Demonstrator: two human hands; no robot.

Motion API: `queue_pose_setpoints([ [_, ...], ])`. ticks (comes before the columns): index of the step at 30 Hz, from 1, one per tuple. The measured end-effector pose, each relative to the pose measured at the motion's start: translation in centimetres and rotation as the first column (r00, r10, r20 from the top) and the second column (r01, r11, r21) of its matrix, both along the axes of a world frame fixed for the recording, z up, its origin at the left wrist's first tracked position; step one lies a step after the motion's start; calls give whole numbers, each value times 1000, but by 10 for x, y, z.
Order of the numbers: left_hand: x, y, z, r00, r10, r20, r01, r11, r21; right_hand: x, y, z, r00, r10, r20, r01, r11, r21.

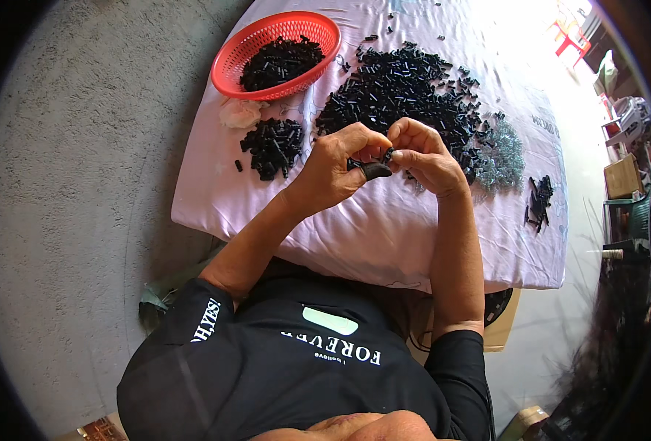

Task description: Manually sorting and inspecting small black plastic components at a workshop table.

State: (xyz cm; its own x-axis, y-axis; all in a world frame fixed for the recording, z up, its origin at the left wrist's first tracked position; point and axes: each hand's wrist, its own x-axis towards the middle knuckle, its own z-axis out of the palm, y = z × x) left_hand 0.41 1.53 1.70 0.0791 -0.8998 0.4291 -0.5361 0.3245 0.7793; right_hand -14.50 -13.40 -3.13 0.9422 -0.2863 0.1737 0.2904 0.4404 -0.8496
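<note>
My left hand and my right hand meet over the near side of a large heap of small black plastic pieces. Between the fingertips of both is a small black plastic piece, partly hidden by the fingers. A black cover sits on my left thumb. To the left of my left hand lies a smaller pile of black pieces. Beside my right hand, the big heap borders a mound of small silvery, see-through-looking parts.
A red plastic basket holding more black pieces stands at the far left of the cloth-covered table. Crumpled pale material lies below it. Narrow black pieces lie near the right edge. A red chair stands beyond.
</note>
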Motion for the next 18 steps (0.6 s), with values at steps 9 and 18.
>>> queue_pose_setpoints([
  [9, 7, -7, 3, 985, -101, 140, 108, 993, -47, 2, 2, 4, 1000, 7, 15, -7, 1000, -15],
  [18, 2, -5, -1, 977, -101, 186, 118, 990, -80, 1, 1, 2, 999, 37, -6, -37, 999, -39],
])
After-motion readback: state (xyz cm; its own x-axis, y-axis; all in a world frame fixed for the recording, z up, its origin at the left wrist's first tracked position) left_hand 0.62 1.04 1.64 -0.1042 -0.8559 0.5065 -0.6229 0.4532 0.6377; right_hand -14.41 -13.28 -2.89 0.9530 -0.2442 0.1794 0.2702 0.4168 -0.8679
